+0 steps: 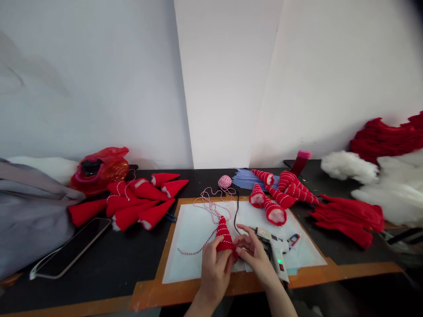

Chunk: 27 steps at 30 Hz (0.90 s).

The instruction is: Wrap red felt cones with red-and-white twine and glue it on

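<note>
A red cone (224, 235) wound with red-and-white cord stands tip up over the white sheet (188, 233). My left hand (214, 266) is wrapped round its lower left side. On the right of its base, my right hand (251, 251) pinches the lower edge, fingertips pressed together; any cord end between them is too small to make out. Loose red-and-white cord (209, 204) runs in loops up to a ball (224, 182) at the back. A white glue gun (276, 248) with a green light lies just right of my right hand.
Plain red cones (153, 214) lie in a pile at left, beside a phone (74, 246) and a grey bag (33, 215). Cord-wound cones (276, 212) are at back right, near blue strips (246, 179), red fabric (350, 218) and white stuffing (393, 189). A small cutter (293, 240) lies by the gun.
</note>
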Each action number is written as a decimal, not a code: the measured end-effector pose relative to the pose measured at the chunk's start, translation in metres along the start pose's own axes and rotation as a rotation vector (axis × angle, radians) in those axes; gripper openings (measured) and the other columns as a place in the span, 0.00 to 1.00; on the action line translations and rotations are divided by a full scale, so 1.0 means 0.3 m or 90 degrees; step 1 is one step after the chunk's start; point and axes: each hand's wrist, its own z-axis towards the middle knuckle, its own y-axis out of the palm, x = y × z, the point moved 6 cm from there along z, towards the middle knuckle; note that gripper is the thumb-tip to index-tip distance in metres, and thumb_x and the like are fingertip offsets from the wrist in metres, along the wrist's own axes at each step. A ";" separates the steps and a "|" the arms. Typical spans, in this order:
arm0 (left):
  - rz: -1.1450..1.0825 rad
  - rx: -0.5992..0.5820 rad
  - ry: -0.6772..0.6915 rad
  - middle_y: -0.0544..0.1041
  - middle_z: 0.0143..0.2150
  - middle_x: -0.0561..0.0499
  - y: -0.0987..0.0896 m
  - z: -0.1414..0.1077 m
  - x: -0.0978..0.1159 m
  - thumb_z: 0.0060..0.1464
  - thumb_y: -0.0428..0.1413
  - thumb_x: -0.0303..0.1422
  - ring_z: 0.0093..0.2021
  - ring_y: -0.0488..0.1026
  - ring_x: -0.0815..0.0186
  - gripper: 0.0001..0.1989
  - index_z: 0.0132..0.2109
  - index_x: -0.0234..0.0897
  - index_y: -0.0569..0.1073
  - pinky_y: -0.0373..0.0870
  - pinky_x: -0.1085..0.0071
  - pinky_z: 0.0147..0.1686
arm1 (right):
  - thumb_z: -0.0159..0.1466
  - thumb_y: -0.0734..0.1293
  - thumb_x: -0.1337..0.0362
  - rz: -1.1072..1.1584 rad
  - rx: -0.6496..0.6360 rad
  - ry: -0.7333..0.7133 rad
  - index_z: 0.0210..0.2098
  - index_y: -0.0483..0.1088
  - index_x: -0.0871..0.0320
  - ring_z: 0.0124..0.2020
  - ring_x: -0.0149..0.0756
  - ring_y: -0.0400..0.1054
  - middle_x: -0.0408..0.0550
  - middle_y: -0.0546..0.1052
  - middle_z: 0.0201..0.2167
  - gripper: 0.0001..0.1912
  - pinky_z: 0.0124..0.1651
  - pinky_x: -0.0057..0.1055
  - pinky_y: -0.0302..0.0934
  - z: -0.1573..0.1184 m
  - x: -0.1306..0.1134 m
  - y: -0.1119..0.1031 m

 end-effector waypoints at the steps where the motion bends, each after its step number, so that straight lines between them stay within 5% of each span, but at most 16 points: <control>1: -0.007 -0.007 -0.008 0.69 0.54 0.43 0.000 0.002 -0.002 0.59 0.53 0.23 0.50 0.72 0.56 0.09 0.39 0.39 0.77 0.76 0.58 0.47 | 0.63 0.69 0.62 0.010 -0.015 0.000 0.62 0.57 0.50 0.41 0.38 0.69 0.46 0.73 0.40 0.29 0.41 0.36 0.66 -0.005 -0.003 0.003; 8: -0.051 -0.035 -0.046 0.68 0.54 0.42 0.006 0.007 -0.022 0.59 0.52 0.23 0.51 0.73 0.57 0.09 0.40 0.39 0.76 0.77 0.59 0.47 | 0.61 0.66 0.72 -0.091 -0.021 -0.025 0.64 0.56 0.46 0.46 0.38 0.69 0.45 0.72 0.42 0.34 0.47 0.36 0.66 -0.014 -0.008 0.031; 13: -0.056 -0.038 -0.051 0.69 0.53 0.42 0.010 0.000 -0.024 0.59 0.52 0.23 0.50 0.73 0.57 0.08 0.38 0.38 0.73 0.77 0.59 0.47 | 0.61 0.65 0.69 -0.142 0.019 -0.033 0.62 0.57 0.49 0.42 0.37 0.70 0.44 0.72 0.38 0.31 0.42 0.34 0.68 -0.005 0.002 0.033; 19: -0.040 -0.045 -0.042 0.70 0.54 0.40 0.008 0.013 -0.034 0.60 0.53 0.23 0.49 0.73 0.55 0.12 0.50 0.37 0.71 0.77 0.56 0.45 | 0.65 0.64 0.67 -0.161 0.021 -0.048 0.63 0.56 0.49 0.41 0.37 0.71 0.44 0.73 0.38 0.28 0.40 0.33 0.70 -0.009 -0.004 0.034; 27: -0.040 -0.054 -0.019 0.67 0.56 0.40 -0.002 0.027 -0.027 0.58 0.53 0.23 0.48 0.73 0.55 0.10 0.43 0.38 0.76 0.76 0.56 0.46 | 0.66 0.64 0.66 -0.195 0.037 -0.061 0.63 0.56 0.48 0.38 0.37 0.71 0.44 0.73 0.37 0.27 0.36 0.30 0.72 -0.017 -0.006 0.034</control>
